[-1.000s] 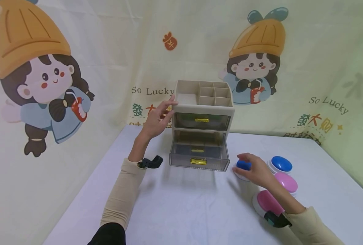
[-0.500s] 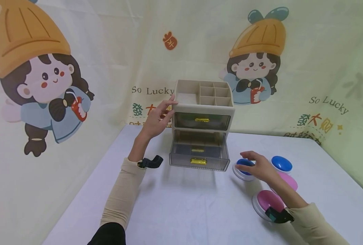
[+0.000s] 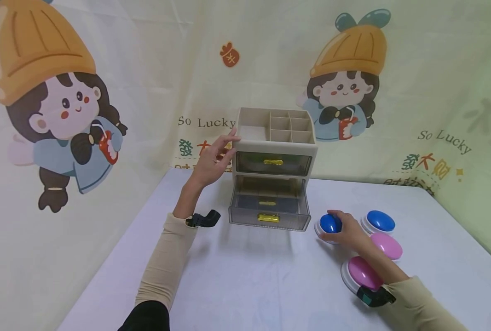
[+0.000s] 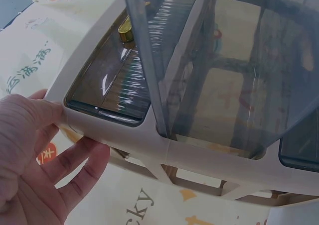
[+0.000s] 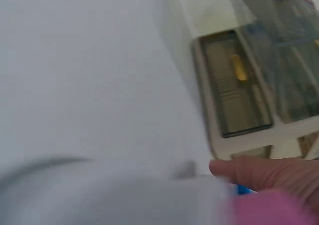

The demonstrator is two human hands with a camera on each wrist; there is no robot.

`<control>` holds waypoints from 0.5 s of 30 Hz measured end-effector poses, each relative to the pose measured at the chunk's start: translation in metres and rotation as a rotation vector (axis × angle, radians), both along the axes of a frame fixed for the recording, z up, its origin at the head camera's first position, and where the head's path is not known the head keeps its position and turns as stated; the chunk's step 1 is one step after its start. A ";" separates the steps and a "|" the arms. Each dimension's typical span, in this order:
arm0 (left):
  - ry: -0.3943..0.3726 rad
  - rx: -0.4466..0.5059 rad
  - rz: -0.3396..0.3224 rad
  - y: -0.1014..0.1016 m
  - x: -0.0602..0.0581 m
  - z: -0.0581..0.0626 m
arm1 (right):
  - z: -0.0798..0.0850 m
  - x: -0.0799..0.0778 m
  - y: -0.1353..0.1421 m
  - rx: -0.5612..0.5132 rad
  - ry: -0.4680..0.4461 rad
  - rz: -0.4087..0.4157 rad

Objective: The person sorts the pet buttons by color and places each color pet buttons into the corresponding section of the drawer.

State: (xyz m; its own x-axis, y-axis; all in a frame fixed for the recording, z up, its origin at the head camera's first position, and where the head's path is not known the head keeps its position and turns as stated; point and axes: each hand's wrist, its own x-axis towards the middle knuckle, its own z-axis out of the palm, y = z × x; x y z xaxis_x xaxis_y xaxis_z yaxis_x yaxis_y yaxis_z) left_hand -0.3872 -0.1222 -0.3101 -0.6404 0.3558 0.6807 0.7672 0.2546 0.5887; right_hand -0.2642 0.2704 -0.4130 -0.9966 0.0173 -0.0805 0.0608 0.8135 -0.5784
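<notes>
In the head view my left hand (image 3: 210, 163) rests on the left edge of a cream drawer organizer (image 3: 274, 147), its fingers fairly relaxed. The left wrist view has the fingers (image 4: 82, 163) against the organizer's side and front corner. A clear grey drawer (image 3: 268, 219) with a gold handle is pulled out of the organizer. To its right, my right hand (image 3: 348, 232) holds a blue push button (image 3: 330, 223) with a white base, thumb and a finger at opposite sides of it. In the right wrist view a blurred pink dome covers part of that hand.
Beside the right forearm are another blue push button (image 3: 381, 221) and two pink push buttons, one farther back (image 3: 387, 246) and one nearer (image 3: 365, 272). They stand on a white-covered table (image 3: 245, 285). A printed cloth (image 3: 270, 59) hangs behind.
My right hand has lifted slightly off the blue push button, then lowered, and its fingers are now around the base. The left hand and the organizer have not moved.
</notes>
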 end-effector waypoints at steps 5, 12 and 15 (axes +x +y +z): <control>-0.008 0.009 -0.003 0.000 -0.001 0.001 | -0.010 0.000 -0.003 0.078 0.055 0.003; -0.023 0.009 0.007 -0.001 -0.002 0.002 | -0.007 0.002 -0.008 0.067 0.057 -0.003; -0.024 0.004 0.004 -0.001 -0.003 0.001 | -0.006 0.003 -0.008 0.056 0.043 -0.015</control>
